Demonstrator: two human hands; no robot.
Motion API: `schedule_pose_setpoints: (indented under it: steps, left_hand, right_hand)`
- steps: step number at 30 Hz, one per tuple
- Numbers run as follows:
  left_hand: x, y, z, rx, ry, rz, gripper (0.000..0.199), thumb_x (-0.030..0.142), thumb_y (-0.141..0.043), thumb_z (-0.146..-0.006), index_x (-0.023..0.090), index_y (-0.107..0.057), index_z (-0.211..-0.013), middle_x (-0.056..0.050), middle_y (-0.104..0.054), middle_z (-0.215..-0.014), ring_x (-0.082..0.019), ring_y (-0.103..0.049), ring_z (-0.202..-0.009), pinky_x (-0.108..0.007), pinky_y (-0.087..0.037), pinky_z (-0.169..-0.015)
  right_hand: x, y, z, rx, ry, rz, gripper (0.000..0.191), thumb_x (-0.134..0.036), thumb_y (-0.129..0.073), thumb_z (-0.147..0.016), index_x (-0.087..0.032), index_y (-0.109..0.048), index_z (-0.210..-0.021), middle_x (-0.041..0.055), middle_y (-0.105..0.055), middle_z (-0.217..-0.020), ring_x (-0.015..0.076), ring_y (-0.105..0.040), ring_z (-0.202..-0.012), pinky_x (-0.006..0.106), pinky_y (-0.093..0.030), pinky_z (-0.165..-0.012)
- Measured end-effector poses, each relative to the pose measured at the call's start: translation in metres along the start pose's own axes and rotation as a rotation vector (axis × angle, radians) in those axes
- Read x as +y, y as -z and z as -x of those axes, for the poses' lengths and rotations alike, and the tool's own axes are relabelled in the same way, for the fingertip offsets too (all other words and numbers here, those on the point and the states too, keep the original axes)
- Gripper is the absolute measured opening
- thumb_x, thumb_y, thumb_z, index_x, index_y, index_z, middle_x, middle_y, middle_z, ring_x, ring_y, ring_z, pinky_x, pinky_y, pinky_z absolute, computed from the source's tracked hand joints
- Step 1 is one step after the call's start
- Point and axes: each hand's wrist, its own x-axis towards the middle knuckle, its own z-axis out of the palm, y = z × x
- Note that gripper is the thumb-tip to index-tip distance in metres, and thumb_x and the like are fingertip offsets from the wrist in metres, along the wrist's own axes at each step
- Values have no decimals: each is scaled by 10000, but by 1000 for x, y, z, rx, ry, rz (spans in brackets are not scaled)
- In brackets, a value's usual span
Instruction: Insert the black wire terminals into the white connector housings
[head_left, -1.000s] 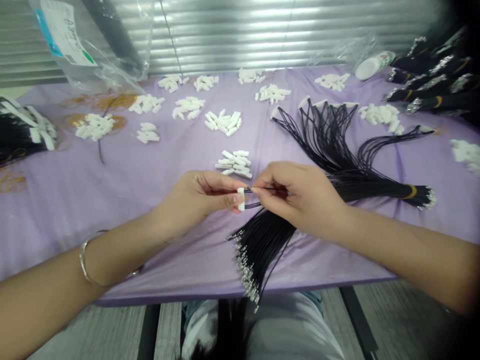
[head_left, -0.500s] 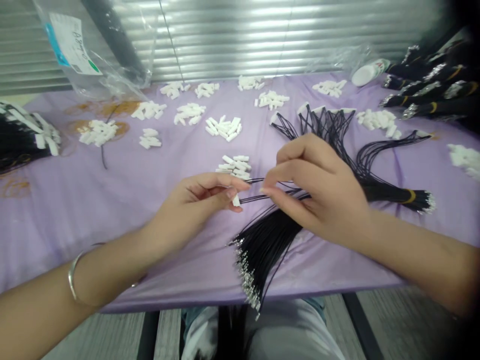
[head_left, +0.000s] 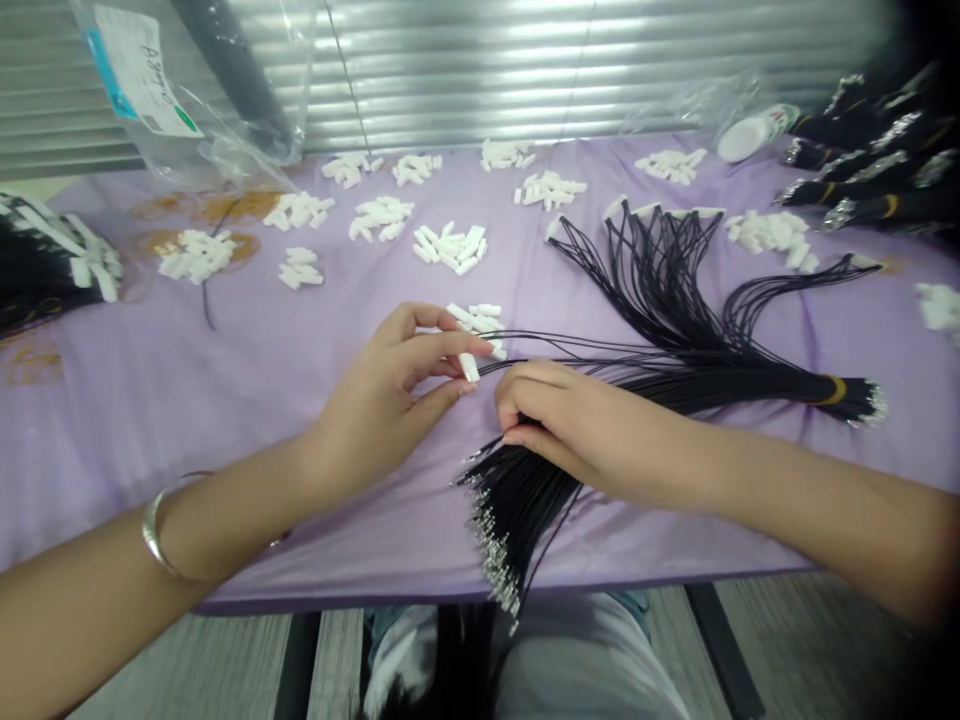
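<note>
My left hand (head_left: 382,385) pinches a small white plastic connector housing (head_left: 469,367) between thumb and fingers. Thin black wires run from that housing to the right. Close by on the right, my right hand (head_left: 566,420) is closed, its fingertips at the upper edge of a fanned bundle of black wires (head_left: 544,490) and pinched on a black wire there. Silver metal terminals (head_left: 495,550) tip the near ends of this bundle. Just behind my left fingers lies a small pile of white housings (head_left: 480,318), partly covered by them.
Several more piles of white housings (head_left: 450,247) dot the purple tablecloth (head_left: 300,350). Wires with housings fitted (head_left: 660,250) fan out behind my right hand, tied by a yellow band (head_left: 831,390). Tied wire bundles (head_left: 862,190) and a white-lidded container (head_left: 742,140) stand back right; a plastic bag (head_left: 217,110) back left.
My right hand has moved down and left from the wires by the housing to the terminal-tipped bundle. My left hand has risen slightly and turned, still holding the housing.
</note>
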Motion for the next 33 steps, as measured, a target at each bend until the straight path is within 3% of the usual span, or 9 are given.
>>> schedule_pose_setpoints:
  steps: [4,8,11,15,18,23,33]
  left_hand:
    - [0,4,0,6,-24,-204,205,255,-571,-817,185,-631,-1001,-78,-472,-1160,-106,-565,-801,-228,-472,-804]
    - [1,6,-3,-68,37,-211,218,313,-500,-862,173,-628,-971,-58,-613,-937,-155,-565,-847,-243,-450,-765]
    - [6,5,-5,-137,186,6,216,309,-486,-873,152,-625,-927,-40,-638,-845,-136,-590,-780,-242,-463,-744]
    - [10,2,-7,-155,413,449,134,237,-584,-819,127,-592,-895,-23,-648,-826,-111,-634,-718,-226,-515,-725]
    - [6,0,-8,-145,504,670,165,177,-635,-780,139,-546,-914,6,-645,-771,-124,-665,-702,-230,-543,-696]
    - [3,0,-7,-83,552,680,236,174,-660,-762,138,-568,-976,-4,-672,-776,-121,-676,-694,-206,-549,-697]
    - [5,-4,-5,-135,550,757,189,162,-664,-756,132,-605,-932,-21,-692,-797,-138,-681,-711,-233,-561,-710]
  right_hand:
    - [-2,2,-1,96,-62,-67,53,-158,-461,-868,-153,-514,-860,21,-578,-824,113,-515,-726,240,-407,-673]
    - [-3,3,-2,191,-62,-164,41,-148,-508,-842,-158,-544,-858,4,-614,-814,90,-549,-713,203,-414,-668]
    - [-2,2,-2,280,-48,-206,93,-154,-500,-845,-149,-568,-908,15,-622,-843,89,-556,-741,196,-418,-675]
    - [-3,5,-2,341,-123,-206,62,-113,-526,-795,-140,-574,-766,-16,-565,-681,71,-484,-606,183,-387,-569]
    - [-4,6,-3,375,-192,-201,80,-98,-538,-771,-145,-549,-706,-38,-507,-611,59,-440,-551,174,-357,-517]
    - [-2,5,-2,336,-216,-155,104,-143,-531,-791,-155,-553,-690,-37,-505,-597,64,-443,-537,186,-349,-505]
    - [-7,5,0,300,-225,-159,105,-95,-550,-731,-166,-554,-654,-38,-544,-603,73,-476,-547,197,-365,-503]
